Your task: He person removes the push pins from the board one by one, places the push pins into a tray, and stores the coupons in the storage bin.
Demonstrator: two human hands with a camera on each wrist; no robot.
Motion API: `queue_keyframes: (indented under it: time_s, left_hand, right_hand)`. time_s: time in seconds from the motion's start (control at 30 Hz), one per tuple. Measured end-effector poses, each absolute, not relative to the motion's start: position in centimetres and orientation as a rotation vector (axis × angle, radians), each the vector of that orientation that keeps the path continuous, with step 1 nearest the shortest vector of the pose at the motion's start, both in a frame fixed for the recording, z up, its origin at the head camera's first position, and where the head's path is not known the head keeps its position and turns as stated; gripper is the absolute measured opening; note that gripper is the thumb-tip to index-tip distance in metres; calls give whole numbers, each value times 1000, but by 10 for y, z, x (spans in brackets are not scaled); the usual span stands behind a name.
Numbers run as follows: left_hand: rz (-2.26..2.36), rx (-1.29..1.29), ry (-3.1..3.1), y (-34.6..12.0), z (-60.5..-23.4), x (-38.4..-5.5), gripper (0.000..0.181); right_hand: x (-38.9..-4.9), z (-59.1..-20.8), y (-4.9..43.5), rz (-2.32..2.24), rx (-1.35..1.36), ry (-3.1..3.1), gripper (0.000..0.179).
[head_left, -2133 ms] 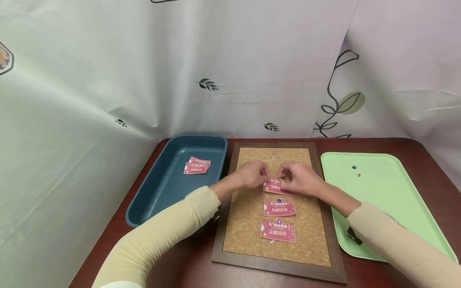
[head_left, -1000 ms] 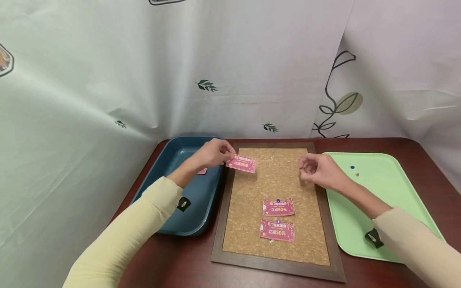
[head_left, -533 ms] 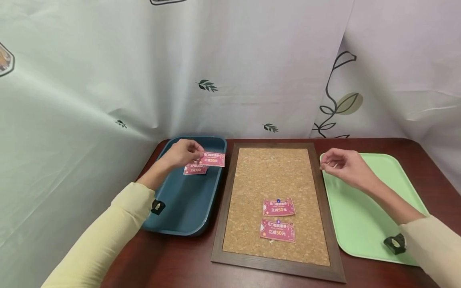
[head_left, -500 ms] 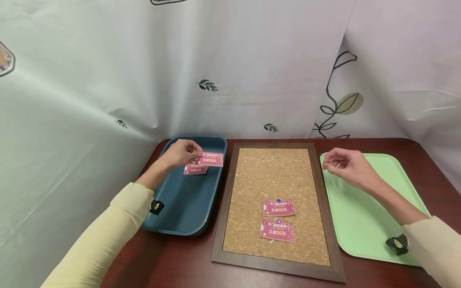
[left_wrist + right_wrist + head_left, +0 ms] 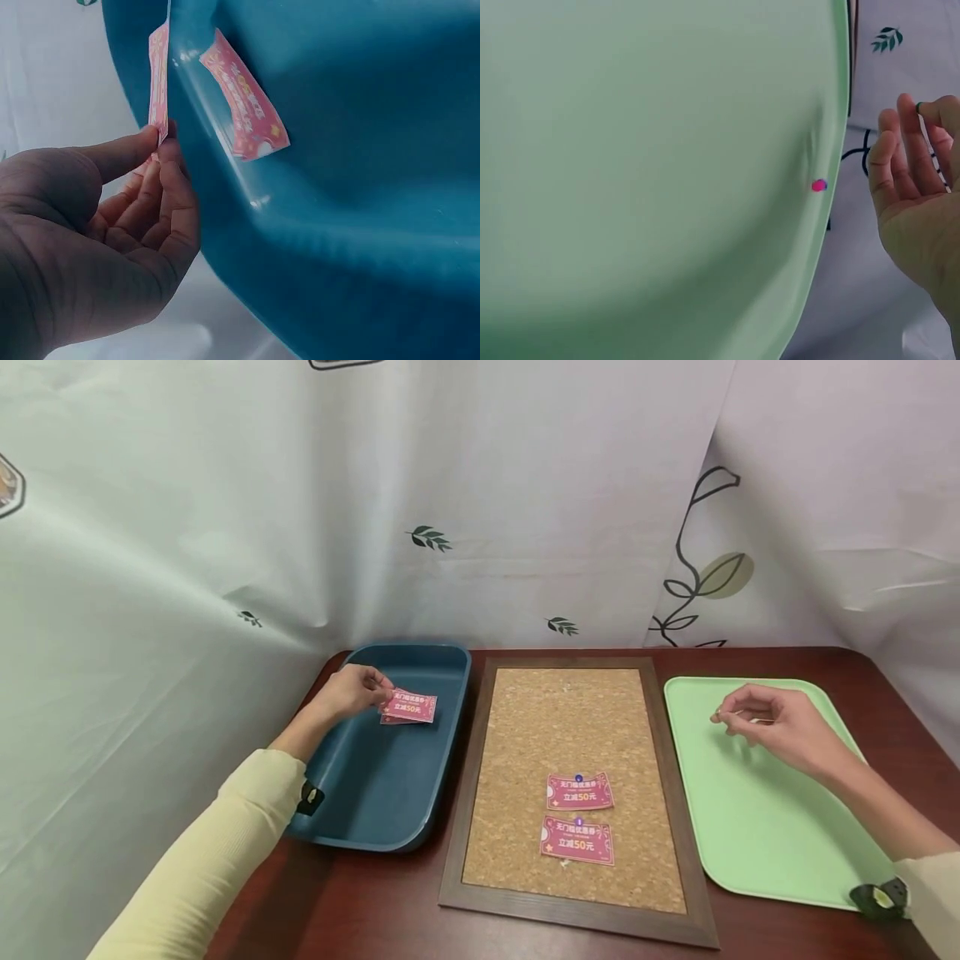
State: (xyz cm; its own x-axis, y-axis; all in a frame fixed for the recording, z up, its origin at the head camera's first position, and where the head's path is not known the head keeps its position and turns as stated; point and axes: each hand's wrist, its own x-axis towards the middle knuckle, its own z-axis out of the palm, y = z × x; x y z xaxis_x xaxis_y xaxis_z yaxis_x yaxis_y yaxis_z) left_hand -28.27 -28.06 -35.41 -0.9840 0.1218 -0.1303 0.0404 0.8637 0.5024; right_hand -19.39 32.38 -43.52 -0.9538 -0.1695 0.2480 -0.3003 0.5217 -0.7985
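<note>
My left hand (image 5: 352, 691) pinches a pink paper coupon (image 5: 158, 82) by one edge, over the blue tray (image 5: 375, 793). A second pink coupon (image 5: 246, 105) lies in that tray, mostly covered by the held one in the head view. Over the green tray (image 5: 765, 827) is my right hand (image 5: 783, 727), pinching a small green pushpin (image 5: 919, 108) between thumb and index fingertips. A pink pushpin (image 5: 817, 185) and a blue one, overlapping it, show near the green tray's edge in the right wrist view; in the head view the hand hides them.
A wood-framed cork board (image 5: 562, 727) lies between the trays. Two coupons are on its lower half, the upper coupon (image 5: 580, 793) under a blue pin and the lower coupon (image 5: 577, 842) under a purple pin. A white printed curtain (image 5: 525, 527) hangs behind the table.
Both hands have left the upper board. The left carried the coupon leftward and lowered it over the blue tray; the right moved right over the green tray.
</note>
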Motion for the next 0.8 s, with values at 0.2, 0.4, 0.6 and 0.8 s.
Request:
queue_keyframes:
  time_s: [0.2,0.4,0.6,0.8]
  left_hand:
    - [791,74,2878,-291,-356,-281,23]
    - [806,39,2870,-301,-362,-281,21]
    - [844,9,2863,-307,-372,-282,23]
    - [864,-2,2838,-308,-380,-284,23]
  right_hand:
    - [-188,-436,334,1343,342,-2628,9]
    - [-183,-434,339,1240,312,-2672,7]
    - [-180,-434,341,1225,335,-2696,7]
    - [-179,-437,342,1212,369,-2713,8]
